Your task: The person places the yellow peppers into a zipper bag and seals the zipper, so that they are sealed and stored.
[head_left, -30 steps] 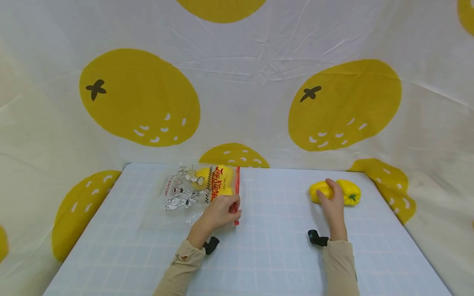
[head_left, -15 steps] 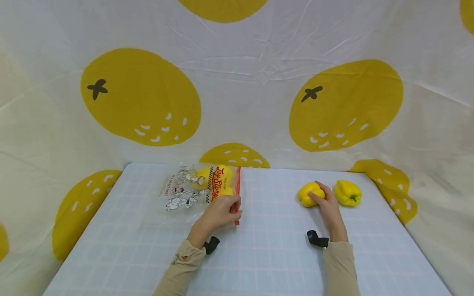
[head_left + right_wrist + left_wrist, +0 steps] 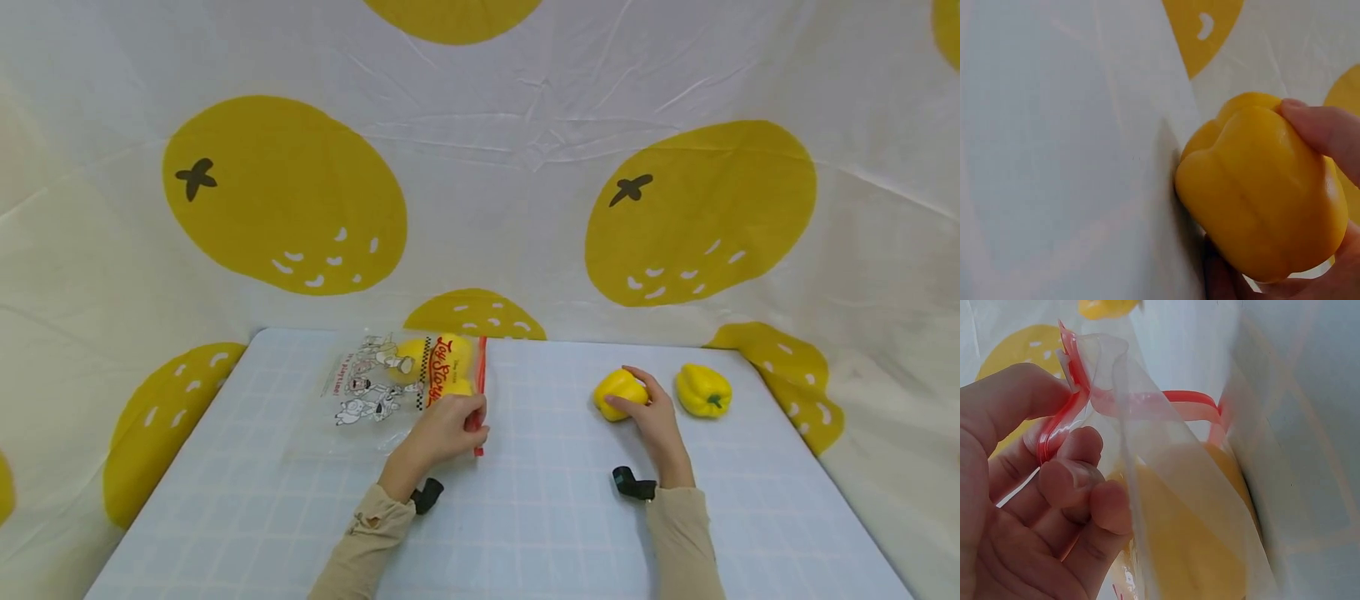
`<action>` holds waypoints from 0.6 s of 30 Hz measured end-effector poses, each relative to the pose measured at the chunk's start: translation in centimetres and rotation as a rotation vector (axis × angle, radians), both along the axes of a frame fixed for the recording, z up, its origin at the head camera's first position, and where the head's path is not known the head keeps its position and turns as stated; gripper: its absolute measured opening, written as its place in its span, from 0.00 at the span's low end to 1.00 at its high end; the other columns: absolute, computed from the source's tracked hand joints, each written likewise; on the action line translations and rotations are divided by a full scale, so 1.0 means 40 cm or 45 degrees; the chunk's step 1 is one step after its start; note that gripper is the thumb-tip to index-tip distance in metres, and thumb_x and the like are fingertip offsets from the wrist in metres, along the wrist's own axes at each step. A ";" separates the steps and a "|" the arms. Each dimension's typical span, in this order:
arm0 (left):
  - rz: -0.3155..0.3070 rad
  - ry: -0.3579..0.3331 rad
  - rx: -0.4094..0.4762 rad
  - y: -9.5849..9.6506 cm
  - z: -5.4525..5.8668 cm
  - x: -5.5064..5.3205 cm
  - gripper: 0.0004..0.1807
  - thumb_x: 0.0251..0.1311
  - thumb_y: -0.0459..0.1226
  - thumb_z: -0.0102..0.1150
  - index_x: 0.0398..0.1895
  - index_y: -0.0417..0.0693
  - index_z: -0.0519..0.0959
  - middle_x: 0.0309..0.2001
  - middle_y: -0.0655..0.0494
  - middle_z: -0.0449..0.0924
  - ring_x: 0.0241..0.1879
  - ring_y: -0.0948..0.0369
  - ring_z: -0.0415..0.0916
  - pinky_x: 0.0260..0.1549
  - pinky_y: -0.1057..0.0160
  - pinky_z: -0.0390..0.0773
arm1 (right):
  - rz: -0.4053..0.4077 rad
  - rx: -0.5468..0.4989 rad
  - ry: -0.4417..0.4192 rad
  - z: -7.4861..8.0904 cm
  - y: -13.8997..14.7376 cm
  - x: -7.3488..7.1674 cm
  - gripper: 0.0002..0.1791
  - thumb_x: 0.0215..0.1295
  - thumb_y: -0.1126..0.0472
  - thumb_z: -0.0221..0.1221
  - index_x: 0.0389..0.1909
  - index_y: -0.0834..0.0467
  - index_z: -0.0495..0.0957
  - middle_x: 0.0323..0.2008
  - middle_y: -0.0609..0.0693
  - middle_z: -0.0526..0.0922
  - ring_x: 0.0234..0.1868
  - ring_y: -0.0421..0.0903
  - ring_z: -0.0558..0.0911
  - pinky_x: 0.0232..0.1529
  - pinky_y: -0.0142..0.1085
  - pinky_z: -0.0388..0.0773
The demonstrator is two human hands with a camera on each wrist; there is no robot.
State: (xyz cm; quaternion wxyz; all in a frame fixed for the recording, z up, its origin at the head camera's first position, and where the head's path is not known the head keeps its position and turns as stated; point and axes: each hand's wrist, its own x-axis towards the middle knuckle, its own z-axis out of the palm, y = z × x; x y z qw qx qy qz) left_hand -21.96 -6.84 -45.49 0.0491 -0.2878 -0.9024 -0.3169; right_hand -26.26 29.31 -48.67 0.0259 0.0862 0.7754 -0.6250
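Observation:
My left hand (image 3: 446,429) pinches the red zip edge (image 3: 1063,425) of a clear printed zip bag (image 3: 375,400), and the mouth gapes in the left wrist view. Yellow items (image 3: 1191,531) lie inside the bag, partly hidden by its print and by my hand. Over on the right, my right hand (image 3: 654,412) grips a yellow bell pepper (image 3: 1260,187), thumb on one side and fingers on the other. The pepper is at or very near the tabletop. A second yellow bell pepper (image 3: 703,391) lies just right of that hand, apart from it.
A pale checked cloth covers the table (image 3: 540,517). Behind it hangs a white curtain (image 3: 495,208) printed with big yellow fruit. Small black wrist cameras (image 3: 633,483) sit on both wrists.
My right hand has drawn one pepper left, away from the second pepper, which stays about where it was. The left hand and the bag have hardly moved.

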 end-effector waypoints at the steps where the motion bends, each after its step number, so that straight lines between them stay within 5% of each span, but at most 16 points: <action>1: 0.000 -0.003 0.001 0.000 0.001 0.000 0.12 0.54 0.35 0.68 0.24 0.50 0.72 0.19 0.64 0.68 0.20 0.66 0.65 0.21 0.69 0.65 | -0.005 -0.001 0.007 0.002 -0.004 0.000 0.44 0.59 0.55 0.70 0.74 0.48 0.60 0.74 0.53 0.55 0.68 0.56 0.57 0.70 0.53 0.53; 11: -0.001 0.004 0.017 -0.001 0.003 0.002 0.12 0.54 0.34 0.68 0.23 0.49 0.72 0.19 0.64 0.67 0.21 0.67 0.65 0.21 0.69 0.65 | 0.020 -0.022 -0.011 0.031 -0.033 -0.005 0.43 0.59 0.59 0.69 0.74 0.47 0.60 0.74 0.53 0.55 0.67 0.56 0.58 0.70 0.52 0.56; 18: -0.003 -0.005 0.024 -0.002 -0.001 0.002 0.12 0.54 0.35 0.68 0.23 0.49 0.72 0.19 0.64 0.67 0.21 0.66 0.65 0.21 0.69 0.65 | 0.046 -0.106 0.013 0.065 -0.091 -0.019 0.41 0.63 0.57 0.66 0.74 0.49 0.58 0.69 0.53 0.60 0.62 0.52 0.65 0.60 0.36 0.71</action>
